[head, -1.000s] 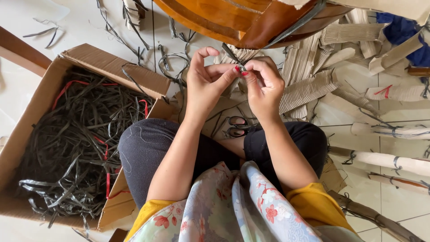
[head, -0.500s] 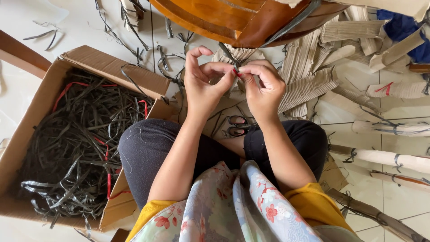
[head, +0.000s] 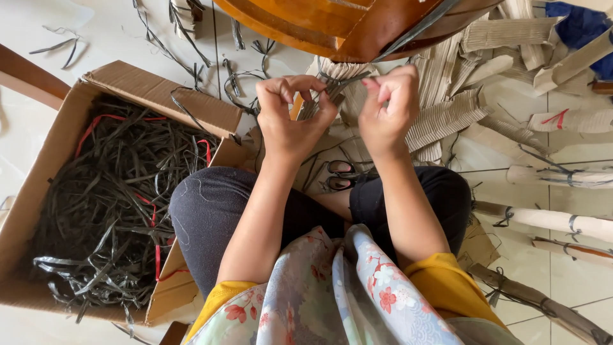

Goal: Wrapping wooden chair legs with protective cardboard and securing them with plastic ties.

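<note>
Head view: left hand (head: 295, 118) and right hand (head: 385, 105), fingers pinching narrowly on a dark strap (head: 336, 86) above the lap. Lying just left: cardboard box (head: 163, 96) holding tangled dark straps (head: 121, 191); corrugated strips (head: 447, 115) spreading right across the floor.

Cardboard box (head: 137, 96) sits on floor to person's left, touching the left knee (head: 204, 204); loose strips (head: 108, 204) heaped inside it. Left hand (head: 290, 118) and right hand (head: 386, 105) raised side by side above the lap, a thin strap (head: 338, 83) running between their fingers. Scissors (head: 338, 176) lie on floor between the knees, below the hands. Wooden chair (head: 332, 25) ahead of hands. Corrugated rolls (head: 555, 220) scattered at right.
</note>
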